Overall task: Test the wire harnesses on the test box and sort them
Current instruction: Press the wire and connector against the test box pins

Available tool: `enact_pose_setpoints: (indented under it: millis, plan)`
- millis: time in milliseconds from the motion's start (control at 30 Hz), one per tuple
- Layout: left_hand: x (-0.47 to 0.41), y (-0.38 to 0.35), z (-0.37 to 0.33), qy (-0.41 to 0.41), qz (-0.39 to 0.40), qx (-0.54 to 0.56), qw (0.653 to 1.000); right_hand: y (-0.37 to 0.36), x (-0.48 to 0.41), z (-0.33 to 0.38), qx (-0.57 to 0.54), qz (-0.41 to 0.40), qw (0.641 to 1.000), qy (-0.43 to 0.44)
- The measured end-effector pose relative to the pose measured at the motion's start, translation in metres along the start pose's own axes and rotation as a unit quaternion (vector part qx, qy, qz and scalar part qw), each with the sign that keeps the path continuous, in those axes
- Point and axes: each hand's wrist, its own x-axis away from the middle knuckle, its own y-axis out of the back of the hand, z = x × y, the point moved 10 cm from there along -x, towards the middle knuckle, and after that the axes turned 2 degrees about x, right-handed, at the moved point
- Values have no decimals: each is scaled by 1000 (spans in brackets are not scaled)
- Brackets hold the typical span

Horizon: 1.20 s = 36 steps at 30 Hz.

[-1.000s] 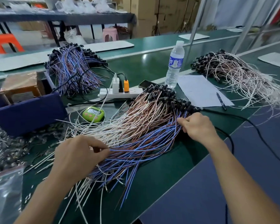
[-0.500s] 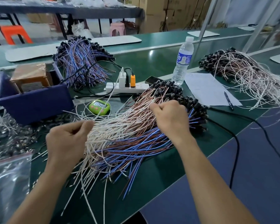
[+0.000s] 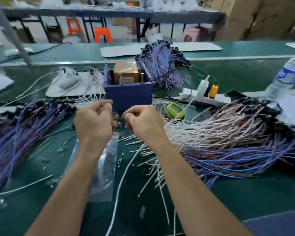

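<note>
My left hand (image 3: 94, 123) and my right hand (image 3: 141, 121) hover close together above the green bench, just in front of a blue box (image 3: 128, 94). Both have curled fingers with thumb against fingertips, and the blur shows nothing plainly in them. A large pile of white, brown and blue wire harnesses (image 3: 228, 137) lies to the right of my right hand. Another pile of blue and purple harnesses (image 3: 24, 126) lies to the left. A third bundle (image 3: 162, 65) sits behind the box.
The blue box holds a brown taped block (image 3: 126, 72). A green timer (image 3: 174, 110), a power strip (image 3: 203, 97) and a water bottle (image 3: 284, 79) stand at the right. A clear plastic bag (image 3: 106, 167) lies under my left forearm. Loose white wires and small bits litter the bench.
The view has swung left. Both hands have let go of the right-hand harness pile and come together in front of the blue box.
</note>
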Motion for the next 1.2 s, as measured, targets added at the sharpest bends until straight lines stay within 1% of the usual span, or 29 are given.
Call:
enact_pose_setpoints:
  millis: [67,100,167,200,233,300,433,533,600,700,767,833,867,933,1000,1067,1100,1133,1167,1200]
  plan:
    - [-8,25,20,30,-4,0,1000,-33,-2,12,2,45,999,23]
    - [-10,42,27,25,-7,-25,999,-50,-3,18,0,72,997,37]
    - [-11,80,36,3,-27,-122,992,-81,-6,31,20,121,990,68]
    - [-11,102,42,1,-53,-170,984,-96,-8,36,41,148,985,79]
    - [-10,126,50,6,-85,-216,973,-112,-12,41,67,175,978,88]
    - [-11,164,64,32,-126,-267,955,-144,-19,50,120,223,961,107]
    - [-15,190,81,69,-126,-318,937,-206,-29,72,207,288,922,157]
    - [-19,175,86,36,-106,-346,931,-242,-37,81,335,303,865,218]
    - [-19,165,86,3,-91,-377,922,-254,-40,82,380,298,843,237]
    - [-20,164,85,-28,-82,-398,913,-263,-39,85,410,284,831,247]
    - [-21,158,82,-53,-53,-352,933,-260,-36,87,429,279,821,252]
    - [-21,149,77,-74,-17,-279,957,-247,-33,91,421,280,826,249]
    - [-20,147,73,-84,-12,-256,963,-236,-32,94,403,283,836,241]
    - [-18,146,73,-79,-8,-234,969,-209,-33,99,323,297,874,207]
    - [-19,147,79,-52,-11,-244,968,-176,-32,105,188,310,918,159]
    - [-19,148,85,-33,-11,-267,963,-135,-36,110,19,271,955,117]
    - [-19,146,85,-33,-8,-272,962,-113,-40,109,-74,239,963,98]
    - [-18,146,85,-36,-6,-277,960,-95,-42,105,-172,209,960,72]
    - [-16,147,83,-42,-7,-281,959,-84,-45,97,-273,186,943,36]
    - [-14,146,80,-50,-10,-281,958,-75,-46,88,-371,167,913,-2]
